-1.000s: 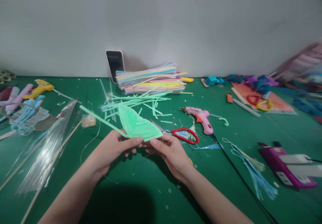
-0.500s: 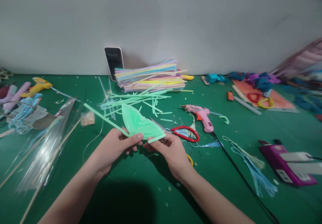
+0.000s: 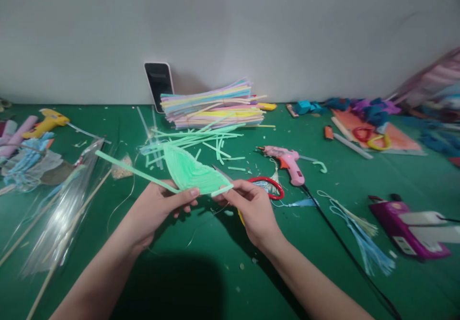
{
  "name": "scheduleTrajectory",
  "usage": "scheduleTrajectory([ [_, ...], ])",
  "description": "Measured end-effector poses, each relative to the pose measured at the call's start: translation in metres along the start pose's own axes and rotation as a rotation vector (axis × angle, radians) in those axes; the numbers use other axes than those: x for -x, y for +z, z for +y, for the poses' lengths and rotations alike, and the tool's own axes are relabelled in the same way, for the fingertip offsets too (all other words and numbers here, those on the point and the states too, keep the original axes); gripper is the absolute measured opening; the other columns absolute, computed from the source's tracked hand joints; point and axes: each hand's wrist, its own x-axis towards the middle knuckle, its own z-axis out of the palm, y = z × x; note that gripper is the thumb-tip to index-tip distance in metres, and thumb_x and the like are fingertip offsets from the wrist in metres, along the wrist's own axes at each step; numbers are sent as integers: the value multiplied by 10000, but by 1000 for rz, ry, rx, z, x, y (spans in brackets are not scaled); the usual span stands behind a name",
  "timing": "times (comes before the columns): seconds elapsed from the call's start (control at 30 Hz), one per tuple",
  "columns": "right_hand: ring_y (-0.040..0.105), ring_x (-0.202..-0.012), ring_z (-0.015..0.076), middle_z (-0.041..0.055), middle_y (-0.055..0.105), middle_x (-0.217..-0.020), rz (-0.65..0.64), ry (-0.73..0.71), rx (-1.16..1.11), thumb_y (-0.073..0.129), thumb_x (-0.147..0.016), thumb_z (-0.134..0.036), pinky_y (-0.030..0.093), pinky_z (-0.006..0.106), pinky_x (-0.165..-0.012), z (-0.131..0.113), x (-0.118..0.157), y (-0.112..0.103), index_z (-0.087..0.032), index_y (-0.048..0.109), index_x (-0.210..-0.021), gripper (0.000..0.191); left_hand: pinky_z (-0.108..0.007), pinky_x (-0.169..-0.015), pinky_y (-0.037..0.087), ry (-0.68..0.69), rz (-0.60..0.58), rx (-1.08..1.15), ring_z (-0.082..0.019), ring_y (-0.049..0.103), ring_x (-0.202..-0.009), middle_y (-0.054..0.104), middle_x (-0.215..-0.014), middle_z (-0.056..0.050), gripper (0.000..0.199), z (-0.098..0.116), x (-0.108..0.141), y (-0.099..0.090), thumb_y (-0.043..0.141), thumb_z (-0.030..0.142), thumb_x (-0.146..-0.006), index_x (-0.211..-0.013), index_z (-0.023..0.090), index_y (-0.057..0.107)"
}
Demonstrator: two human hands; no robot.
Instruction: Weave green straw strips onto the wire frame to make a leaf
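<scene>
A light green leaf shape (image 3: 192, 169), made of strips laid side by side, hangs above the table between my hands. My left hand (image 3: 158, 210) pinches its lower left edge, thumb on top. From that hand a long green strip (image 3: 132, 169) sticks out to the upper left. My right hand (image 3: 253, 210) pinches a short green strip end (image 3: 222, 190) at the leaf's right tip. Behind the leaf lie loose green strips (image 3: 201, 138). Red-handled scissors (image 3: 275, 188) rest just beyond my right hand, partly hidden by it.
Bundled pastel strips (image 3: 215, 107) and a leaning phone (image 3: 158, 84) stand by the wall. A pink glue gun (image 3: 287, 162) with a black cord and a purple power strip (image 3: 404, 229) are at right. Clear plastic sleeves (image 3: 68, 210), sticks and a yellow glue gun (image 3: 46, 122) lie left.
The long green strip has swung lower and further left. The leaf has tilted and shifted slightly left. My right hand has moved up a little, and the whole view has shifted slightly.
</scene>
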Motion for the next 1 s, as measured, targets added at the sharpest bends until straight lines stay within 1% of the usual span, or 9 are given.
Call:
scheduleTrajectory([
  [0.23,711,-686,173,13,732,-677,-17,9,28,774,-728,-337,548,301,-689,0,1,1,-202,679,-755,168,-217,-505,384,-22,4,16,-126,545,-588,671,-632,-19,166,0,-1,-1,794,297,-690,-670,153,714],
  [0.37,687,-682,146,7,738,-717,23,-27,79,769,-739,-310,531,267,-669,2,1,0,-207,665,-782,152,-205,-502,380,-37,5,35,-118,545,-592,674,-630,-16,140,1,-1,1,796,272,-688,-676,153,724],
  [0.47,666,-685,130,-7,728,-742,-2,-43,58,808,-702,-290,532,250,-674,0,1,-2,-207,675,-800,185,-196,-509,388,-34,8,48,-113,555,-607,685,-652,-18,137,2,-1,0,802,268,-686,-682,150,731],
  [0.5,665,-689,128,-9,726,-751,-23,-35,27,814,-699,-291,537,248,-679,-1,2,-2,-207,683,-814,194,-194,-512,392,-33,8,50,-110,553,-604,683,-649,-19,145,2,-1,-1,806,272,-685,-677,148,732],
  [0.57,680,-725,139,9,736,-778,-83,17,-77,776,-750,-334,555,260,-699,-4,2,-3,-197,698,-840,182,-191,-510,392,-38,9,58,-101,543,-586,675,-633,-20,176,2,-1,-3,810,299,-690,-668,141,734],
  [0.67,711,-819,168,57,759,-842,-179,151,-243,670,-850,-412,578,286,-747,-7,1,-5,-165,721,-864,252,-187,-507,395,-42,4,73,-94,537,-573,669,-628,-26,240,-1,-3,-6,805,360,-706,-669,133,737],
  [0.77,725,-835,167,80,770,-880,-227,247,-278,688,-847,-423,582,266,-752,-7,-1,-7,-146,735,-906,287,-187,-502,403,-37,0,79,-98,546,-579,678,-647,-32,272,-3,-4,-7,811,391,-696,-676,131,735],
  [0.93,735,-826,159,71,776,-862,-251,222,-257,721,-837,-379,589,240,-763,-5,-3,-8,-150,750,-860,232,-176,-498,410,-26,2,74,-94,561,-586,684,-654,-29,270,-4,-4,-5,814,393,-692,-671,136,734],
  [1.0,739,-832,160,79,779,-881,-274,244,-284,710,-848,-380,594,240,-776,-5,-3,-8,-144,753,-903,246,-176,-498,413,-21,-2,75,-95,565,-587,686,-656,-30,268,-3,-3,-4,816,390,-690,-674,135,736],
])
